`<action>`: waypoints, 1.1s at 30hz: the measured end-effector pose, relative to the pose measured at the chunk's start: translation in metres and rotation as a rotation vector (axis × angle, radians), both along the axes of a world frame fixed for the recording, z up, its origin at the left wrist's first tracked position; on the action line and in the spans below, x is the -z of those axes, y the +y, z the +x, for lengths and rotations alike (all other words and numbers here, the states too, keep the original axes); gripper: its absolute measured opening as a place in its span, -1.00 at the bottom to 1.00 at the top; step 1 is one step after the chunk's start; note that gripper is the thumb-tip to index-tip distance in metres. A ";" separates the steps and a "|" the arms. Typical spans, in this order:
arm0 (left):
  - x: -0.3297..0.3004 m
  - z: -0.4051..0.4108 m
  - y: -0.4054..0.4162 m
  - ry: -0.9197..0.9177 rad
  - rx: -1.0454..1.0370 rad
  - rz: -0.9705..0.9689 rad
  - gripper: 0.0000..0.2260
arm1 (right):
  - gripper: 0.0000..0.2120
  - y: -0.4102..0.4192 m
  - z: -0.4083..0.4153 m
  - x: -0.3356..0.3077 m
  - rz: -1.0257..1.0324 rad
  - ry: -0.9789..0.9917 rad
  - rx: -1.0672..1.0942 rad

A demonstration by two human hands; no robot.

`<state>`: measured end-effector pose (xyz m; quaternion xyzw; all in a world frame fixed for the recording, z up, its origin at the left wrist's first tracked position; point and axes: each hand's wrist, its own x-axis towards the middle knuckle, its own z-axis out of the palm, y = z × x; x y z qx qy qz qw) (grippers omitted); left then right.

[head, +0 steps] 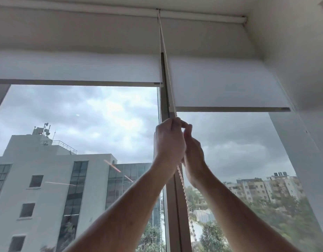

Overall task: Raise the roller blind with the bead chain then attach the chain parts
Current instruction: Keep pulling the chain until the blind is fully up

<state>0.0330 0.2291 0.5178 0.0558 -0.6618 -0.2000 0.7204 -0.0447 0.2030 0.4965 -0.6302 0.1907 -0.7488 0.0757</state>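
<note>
A white roller blind covers the top of the right window pane, its bottom bar partly raised. A beige bead chain runs from the roller at the ceiling down along the window post. Both my hands are raised in front of the post, close together. My left hand grips the chain just under the blind's bottom bar. My right hand is beside it, fingers curled at the same chain. Below the hands the chain hangs down between my forearms.
A second white blind hangs higher over the left pane. The grey window post divides the two panes. A white wall closes the right side. Buildings, trees and cloudy sky lie beyond the glass.
</note>
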 end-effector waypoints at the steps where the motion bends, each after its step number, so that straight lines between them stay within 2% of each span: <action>1: 0.005 -0.001 -0.002 0.011 0.005 -0.015 -0.71 | -0.41 0.003 0.001 -0.010 0.026 -0.020 -0.040; 5: 0.024 0.004 -0.014 0.055 -0.029 -0.103 -0.70 | -0.37 0.014 0.002 -0.039 0.043 -0.001 -0.100; 9: 0.034 0.008 -0.022 0.079 -0.076 -0.127 -0.67 | -0.52 0.029 0.014 -0.067 0.137 0.072 -0.162; 13: 0.049 -0.001 -0.020 0.057 -0.071 -0.147 -0.69 | -0.72 0.040 0.028 -0.087 0.244 -0.030 -0.120; 17: 0.055 0.000 -0.026 0.025 -0.099 -0.225 -0.69 | -0.67 0.039 0.035 -0.087 0.178 -0.105 -0.065; 19: 0.057 0.003 -0.033 -0.020 -0.060 -0.234 -0.69 | -0.62 0.036 0.036 -0.083 0.106 -0.118 0.052; 23: 0.058 0.013 -0.049 -0.113 0.117 -0.144 -0.63 | -0.61 0.030 0.035 -0.070 -0.035 -0.016 0.309; 25: 0.052 0.016 -0.057 -0.093 0.146 -0.066 -0.55 | -0.60 0.025 0.034 -0.062 -0.077 0.015 0.375; 28: 0.036 0.022 -0.064 -0.031 0.159 0.064 -0.51 | -0.60 0.017 0.034 -0.046 -0.083 0.018 0.396; 30: 0.023 0.026 -0.063 -0.050 0.120 0.085 -0.51 | -0.61 0.011 0.034 -0.032 -0.088 0.017 0.411; 33: 0.003 0.031 -0.055 -0.038 0.177 0.091 -0.57 | -0.57 0.006 0.033 -0.009 -0.163 0.058 0.336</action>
